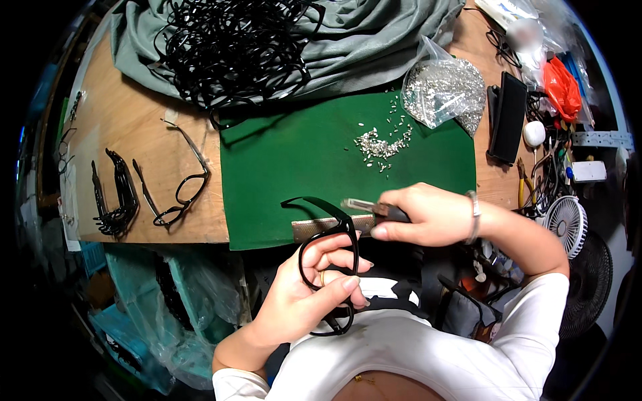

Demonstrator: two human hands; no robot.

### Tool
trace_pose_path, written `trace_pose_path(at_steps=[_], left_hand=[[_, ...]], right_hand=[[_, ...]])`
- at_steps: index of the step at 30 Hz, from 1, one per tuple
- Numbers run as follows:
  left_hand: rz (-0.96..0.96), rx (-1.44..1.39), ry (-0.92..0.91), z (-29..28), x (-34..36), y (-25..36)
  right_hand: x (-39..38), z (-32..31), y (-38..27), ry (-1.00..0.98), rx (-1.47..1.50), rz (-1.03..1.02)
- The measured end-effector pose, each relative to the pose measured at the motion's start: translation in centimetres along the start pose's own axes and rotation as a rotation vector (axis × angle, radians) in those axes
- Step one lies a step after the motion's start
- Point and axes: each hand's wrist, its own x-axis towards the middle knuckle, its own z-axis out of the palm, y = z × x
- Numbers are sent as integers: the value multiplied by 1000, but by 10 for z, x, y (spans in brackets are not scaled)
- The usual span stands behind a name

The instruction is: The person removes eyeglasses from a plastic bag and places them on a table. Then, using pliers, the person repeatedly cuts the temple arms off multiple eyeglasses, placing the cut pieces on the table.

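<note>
My left hand (311,291) is closed round a black eyeglass frame (357,250), held tilted in front of my body at the table's near edge. One temple of the frame reaches away over the green mat (287,160). To the right of the frame, my right hand (421,215) grips a small hand tool (364,204) with a metal tip and a dark handle; its exact kind I cannot make out. The tip points left toward the frame, apart from it. Below the tool lies a textured strip (304,229) at the mat's near edge. Small silvery parts (382,147) lie scattered farther back.
A clear bag (441,87) of silvery parts lies at the back right. Behind the mat, a heap of black eyeglass frames (234,53) rests on grey cloth (374,47). More glasses (180,200) stand at left. A phone (508,117), pliers (521,180) and white fan (566,226) are at right.
</note>
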Motion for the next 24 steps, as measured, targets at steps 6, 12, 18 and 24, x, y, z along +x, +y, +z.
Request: trace_pose_path(at_steps=[6,12,18,24], left_hand=[[267,550,242,-35,-14,25],[456,1342,533,-121,2,59],[298,1942,746,-172,-8,69],[730,1625,571,-129,25,92]], right_hand=[[14,36,29,396,-57,-131],[16,35,18,385,-96,-77],[23,33,18,378,-23,-72],[12,31,32,438,-62,-55]])
